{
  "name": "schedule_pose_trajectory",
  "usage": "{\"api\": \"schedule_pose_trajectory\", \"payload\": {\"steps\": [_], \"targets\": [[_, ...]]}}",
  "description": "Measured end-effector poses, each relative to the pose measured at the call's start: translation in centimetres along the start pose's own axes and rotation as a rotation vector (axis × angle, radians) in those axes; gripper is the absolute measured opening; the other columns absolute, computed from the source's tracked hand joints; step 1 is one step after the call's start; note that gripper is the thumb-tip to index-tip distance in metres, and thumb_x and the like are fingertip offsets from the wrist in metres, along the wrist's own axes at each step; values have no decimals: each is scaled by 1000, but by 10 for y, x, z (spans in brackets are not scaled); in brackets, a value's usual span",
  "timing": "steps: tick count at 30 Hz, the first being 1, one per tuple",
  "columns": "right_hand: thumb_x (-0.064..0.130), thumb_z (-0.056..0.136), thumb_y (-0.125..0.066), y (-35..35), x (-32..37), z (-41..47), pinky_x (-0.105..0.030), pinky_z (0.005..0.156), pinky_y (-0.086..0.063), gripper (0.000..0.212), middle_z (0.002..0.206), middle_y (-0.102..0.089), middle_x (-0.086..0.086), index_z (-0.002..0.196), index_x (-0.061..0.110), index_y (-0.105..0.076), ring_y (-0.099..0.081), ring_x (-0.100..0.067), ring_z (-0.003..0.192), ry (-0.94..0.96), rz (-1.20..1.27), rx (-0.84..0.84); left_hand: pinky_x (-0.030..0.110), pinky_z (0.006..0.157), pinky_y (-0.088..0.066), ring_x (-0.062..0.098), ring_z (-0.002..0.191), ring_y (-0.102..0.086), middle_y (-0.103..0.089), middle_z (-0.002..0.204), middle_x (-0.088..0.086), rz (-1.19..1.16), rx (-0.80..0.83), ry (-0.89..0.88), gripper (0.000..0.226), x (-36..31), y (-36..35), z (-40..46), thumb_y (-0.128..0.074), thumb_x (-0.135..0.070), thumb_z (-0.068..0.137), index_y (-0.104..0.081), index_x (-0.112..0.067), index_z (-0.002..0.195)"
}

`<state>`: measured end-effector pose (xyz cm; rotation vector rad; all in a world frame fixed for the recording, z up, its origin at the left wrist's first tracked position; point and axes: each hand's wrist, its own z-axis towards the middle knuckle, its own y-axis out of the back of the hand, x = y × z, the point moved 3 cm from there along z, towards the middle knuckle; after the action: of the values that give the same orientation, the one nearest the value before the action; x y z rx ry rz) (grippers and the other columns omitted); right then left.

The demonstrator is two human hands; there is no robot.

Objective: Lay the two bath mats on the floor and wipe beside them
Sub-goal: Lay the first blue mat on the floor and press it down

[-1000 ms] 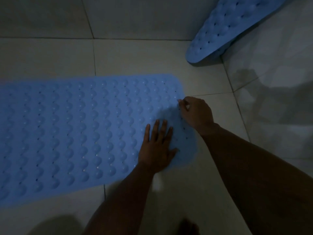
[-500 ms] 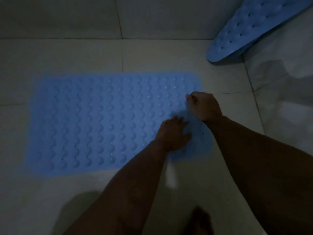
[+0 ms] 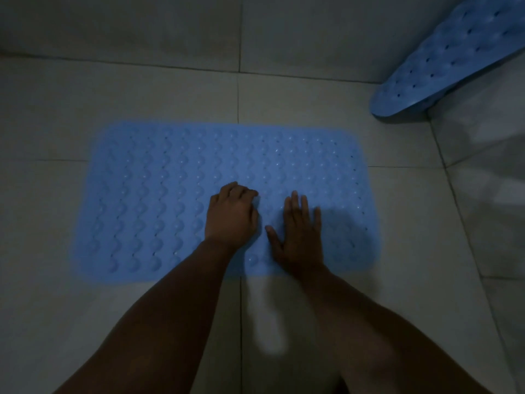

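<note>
Left hand (image 3: 231, 216): fingers curled under, knuckles down on the flat bath mat (image 3: 170, 200); no clear grip visible. Right hand (image 3: 299, 231): just beside the left, fingers straight and spread, palm pressing the mat, holding nothing. Mat lies on the floor (image 3: 397, 280) beneath both hands, extending further to the left of them than to the right. Second bath mat (image 3: 443, 61): well beyond the right hand, propped in the corner, not yet laid. Risks, judged: uneven pressing may leave the mat's suction unseated; dim light may hide a lifted edge; smooth tile could let it slide.
</note>
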<state>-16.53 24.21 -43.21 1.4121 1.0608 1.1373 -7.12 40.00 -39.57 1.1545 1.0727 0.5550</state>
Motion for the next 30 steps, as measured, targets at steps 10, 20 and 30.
{"api": "schedule_pose_trajectory", "payload": {"steps": [10,20,30], "targets": [[65,99,-20,22,5,22,-53,122,-21,75,167,-20,-3,155,17,-31,-18,-25,154,-71,9,274,66,119,-21,38,150,-31,-58,141,8,108,8,29,55,-10,6,-14,-37,-40,86,-65,-19,129],[40,98,-43,94,10,117,-39,88,-56,34,112,-70,-6,110,21,-69,-66,-30,104,-125,163,184,62,120,-16,40,156,-14,-27,166,15,168,166,-107,68,-21,-47,-26,-30,-61,103,-41,-20,155],[31,96,-52,66,-25,111,-40,77,-53,23,96,-70,-3,95,17,-71,-62,-27,90,1,194,-173,60,125,-14,34,158,1,-5,172,10,150,121,-188,83,-16,-46,-36,-33,-73,98,-20,-23,163]]}}
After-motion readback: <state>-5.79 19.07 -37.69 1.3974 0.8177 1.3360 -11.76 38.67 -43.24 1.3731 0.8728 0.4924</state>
